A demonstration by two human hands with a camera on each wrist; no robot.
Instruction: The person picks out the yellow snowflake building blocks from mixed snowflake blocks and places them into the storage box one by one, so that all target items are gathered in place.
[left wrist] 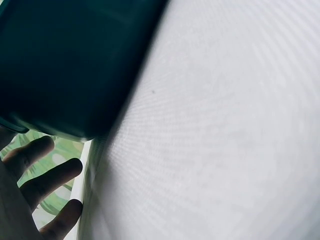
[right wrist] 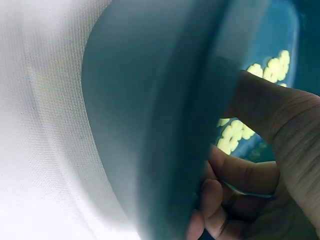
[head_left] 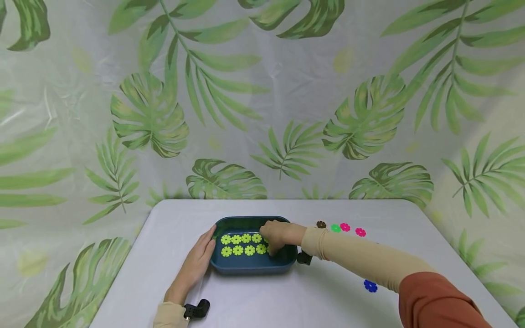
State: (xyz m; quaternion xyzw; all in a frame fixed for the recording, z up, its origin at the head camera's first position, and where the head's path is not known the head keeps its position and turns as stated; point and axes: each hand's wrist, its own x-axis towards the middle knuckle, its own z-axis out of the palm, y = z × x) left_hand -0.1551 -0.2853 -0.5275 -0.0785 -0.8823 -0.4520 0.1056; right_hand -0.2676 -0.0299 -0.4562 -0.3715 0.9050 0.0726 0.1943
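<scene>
A dark blue-green tub (head_left: 254, 269) stands on the white table. On its floor lie yellow-green notched flower discs (head_left: 249, 250) in two rows. My left hand (head_left: 198, 259) rests against the tub's left end, fingers extended; in the left wrist view its spread fingers (left wrist: 52, 182) show beside the wall. My right hand (head_left: 278, 234) reaches inside the tub's right end, at the end of the rows. In the right wrist view its fingers (right wrist: 245, 172) are bent and its thumb points down near the discs. The tub's rim hides the thumb tip, and whether a disc is held does not show.
Right of the tub lie a brown disc (head_left: 321, 224), a green disc (head_left: 336, 228) and two pink discs (head_left: 345, 227), beyond the right forearm. A blue disc (head_left: 370, 286) lies nearer the front. A leaf-patterned curtain (head_left: 287, 114) hangs behind the table (head_left: 328, 300).
</scene>
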